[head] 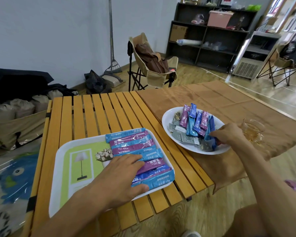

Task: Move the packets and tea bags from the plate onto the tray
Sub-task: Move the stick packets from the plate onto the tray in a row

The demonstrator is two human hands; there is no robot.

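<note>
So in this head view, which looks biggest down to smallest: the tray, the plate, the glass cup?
1. Tray, though it lies nearer the camera, which flatters it.
2. Plate.
3. Glass cup, plainly smallest, partly behind the right hand.

A glass cup (pixel 252 132) of amber liquid sits on the brown cloth (pixel 220 103).

Left hand (pixel 121 175) lies flat; right hand (pixel 227 132) has its fingers curled.
</note>
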